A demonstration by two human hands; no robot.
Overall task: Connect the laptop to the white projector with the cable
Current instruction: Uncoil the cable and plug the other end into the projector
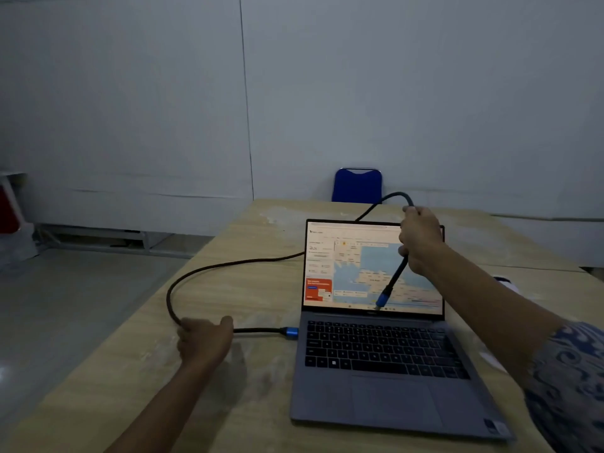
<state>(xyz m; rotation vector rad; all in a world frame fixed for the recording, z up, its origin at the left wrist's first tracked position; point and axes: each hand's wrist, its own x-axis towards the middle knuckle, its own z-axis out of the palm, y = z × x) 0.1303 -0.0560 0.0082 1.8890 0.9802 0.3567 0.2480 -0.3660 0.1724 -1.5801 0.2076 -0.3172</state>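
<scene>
Now, step: both ends of the cable point(209, 268) are held, neither seated as far as I can judge
Left hand point(205, 341): closed around the cable on the tabletop point(228, 289), its blue plug point(290, 333) pointing at the laptop point(389, 371) just beyond the fingers
Right hand point(420, 238): gripping the cable raised before the screen, second plug point(382, 299) hanging below it
Projector: a white shape point(505, 282) past the right forearm, unclear
Next: push the left plug into the side port

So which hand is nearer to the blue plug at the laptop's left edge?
Left. The left hand grips the cable just left of that blue plug; the right hand is raised before the screen.
</scene>
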